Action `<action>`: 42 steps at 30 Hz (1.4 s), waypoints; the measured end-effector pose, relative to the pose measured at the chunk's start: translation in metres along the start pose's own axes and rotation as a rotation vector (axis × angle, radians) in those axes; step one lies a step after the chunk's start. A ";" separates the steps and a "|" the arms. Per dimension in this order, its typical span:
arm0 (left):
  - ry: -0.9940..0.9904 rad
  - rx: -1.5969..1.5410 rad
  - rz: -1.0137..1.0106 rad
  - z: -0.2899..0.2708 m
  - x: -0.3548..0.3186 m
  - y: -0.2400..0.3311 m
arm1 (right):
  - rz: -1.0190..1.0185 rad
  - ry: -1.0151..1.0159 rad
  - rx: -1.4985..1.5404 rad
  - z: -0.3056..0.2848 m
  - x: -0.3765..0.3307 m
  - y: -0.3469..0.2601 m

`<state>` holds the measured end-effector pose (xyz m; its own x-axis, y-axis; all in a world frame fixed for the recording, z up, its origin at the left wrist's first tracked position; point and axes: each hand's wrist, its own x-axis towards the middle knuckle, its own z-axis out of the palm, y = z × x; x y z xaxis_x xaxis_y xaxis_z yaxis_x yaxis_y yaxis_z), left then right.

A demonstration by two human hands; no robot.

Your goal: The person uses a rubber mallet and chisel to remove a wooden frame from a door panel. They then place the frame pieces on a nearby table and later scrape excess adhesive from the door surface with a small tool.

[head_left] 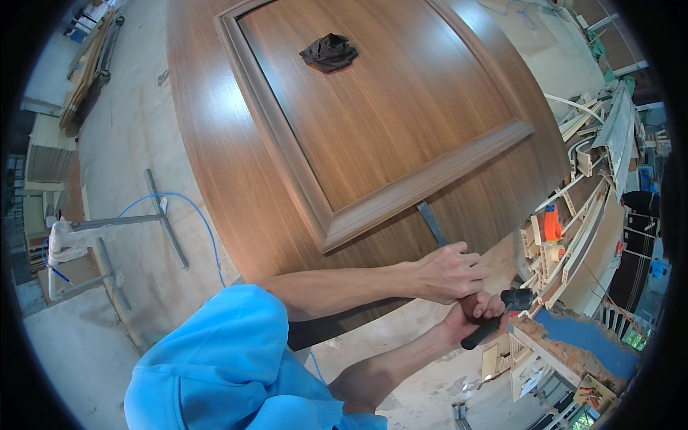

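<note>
Beneath your left hand, reaching away from you, lies the brown door. Judge it heavy and stiff, its glossy face probably slick and easily scratched; its outer edges look the safest hold, better than the raised moulding on its face, which seems rigid but could chip at the corners.

Just off the door's near right edge, your right hand is wrapped around the hammer. Expect its weight at the black head, so a grip well down the handle should suit it. Your left hand, over the door's near edge, is clenched on the chisel, whose flat blade points at the near side of the moulding; you cannot tell whether its tip has gone under. That blade should be light, stiff and hard-edged: hold it back at the handle.

Count one door; trim to its right, too jumbled to number; one moulding, three sides showing; one metal stand and one blue hose left of the door; two hands; one crumpled dark cloth on the door; one hammer; one chisel.
</note>
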<state>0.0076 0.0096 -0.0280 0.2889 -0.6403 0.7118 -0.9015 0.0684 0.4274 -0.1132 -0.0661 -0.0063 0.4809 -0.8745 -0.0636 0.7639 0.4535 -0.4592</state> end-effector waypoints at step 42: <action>-0.017 -0.063 -0.038 -0.005 0.007 0.003 | 0.016 -0.025 -0.031 0.019 0.002 -0.005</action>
<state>0.0086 0.0094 -0.0194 0.3165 -0.6558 0.6854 -0.8678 0.0917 0.4884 -0.1085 -0.0667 0.0125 0.5034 -0.8626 -0.0491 0.7426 0.4610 -0.4859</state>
